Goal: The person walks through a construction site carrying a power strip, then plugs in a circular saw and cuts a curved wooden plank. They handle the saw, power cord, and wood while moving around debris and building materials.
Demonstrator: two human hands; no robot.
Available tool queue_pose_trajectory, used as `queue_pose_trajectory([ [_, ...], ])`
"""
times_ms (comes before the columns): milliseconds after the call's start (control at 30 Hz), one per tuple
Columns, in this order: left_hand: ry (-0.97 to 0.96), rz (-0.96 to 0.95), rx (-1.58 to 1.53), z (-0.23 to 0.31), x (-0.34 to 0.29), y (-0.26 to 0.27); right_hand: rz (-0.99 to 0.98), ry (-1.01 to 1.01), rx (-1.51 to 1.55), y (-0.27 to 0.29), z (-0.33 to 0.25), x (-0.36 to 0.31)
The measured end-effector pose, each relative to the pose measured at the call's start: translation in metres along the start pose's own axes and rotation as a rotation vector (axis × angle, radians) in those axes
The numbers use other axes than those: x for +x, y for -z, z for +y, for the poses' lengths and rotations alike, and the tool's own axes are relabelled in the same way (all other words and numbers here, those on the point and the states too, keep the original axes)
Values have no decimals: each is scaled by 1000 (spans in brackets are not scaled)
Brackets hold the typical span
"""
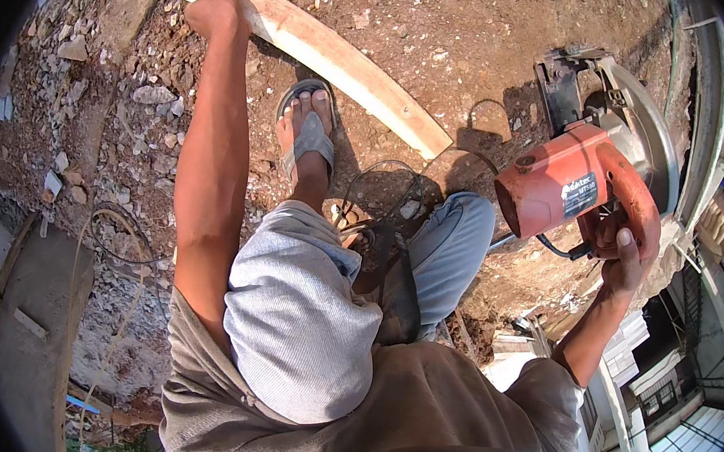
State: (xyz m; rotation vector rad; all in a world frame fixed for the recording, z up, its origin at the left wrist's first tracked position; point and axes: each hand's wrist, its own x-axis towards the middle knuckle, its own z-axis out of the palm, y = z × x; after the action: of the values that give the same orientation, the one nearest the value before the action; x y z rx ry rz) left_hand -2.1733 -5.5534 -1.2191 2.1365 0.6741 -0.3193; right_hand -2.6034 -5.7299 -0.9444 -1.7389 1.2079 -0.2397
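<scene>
My left hand [215,11] grips a long pale wooden plank [335,53] by its near edge, thumb laid along it and most fingers hidden. The plank runs from the far left down to an end near the middle, beyond my foot. On the right, my right hand [626,267] is wrapped round the rear handle of an orange circular saw [549,181]. The saw is held up off the ground, tilted, its metal guard and base turned away to the right. Saw and plank are apart. Whether the trigger is pressed cannot be made out.
My sandalled foot [308,129] stands close to the plank on rough brown soil [451,25]. A thin cable [385,165] loops between my legs. Stones and rubble [155,94] lie at left, beside a concrete strip [37,299]. Several building materials sit at the right edge.
</scene>
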Motion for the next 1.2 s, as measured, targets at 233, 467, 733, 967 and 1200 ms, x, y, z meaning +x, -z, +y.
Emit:
queue_pose_trajectory([
  [233,-29,-107,-167,-5,1,3,149,-66,17,-21,-48,-102],
  [467,-120,-256,-76,-14,6,12,180,28,-224,-21,-73,-152],
  [733,-171,-266,-143,-23,31,8,47,-155,-152,-61,-24,-144],
  [967,-248,-645,-547,-80,23,22,187,-350,95,-76,3,-176],
  [1200,-427,-917,-475,-97,-4,11,243,-241,-62,-70,-1,-166],
])
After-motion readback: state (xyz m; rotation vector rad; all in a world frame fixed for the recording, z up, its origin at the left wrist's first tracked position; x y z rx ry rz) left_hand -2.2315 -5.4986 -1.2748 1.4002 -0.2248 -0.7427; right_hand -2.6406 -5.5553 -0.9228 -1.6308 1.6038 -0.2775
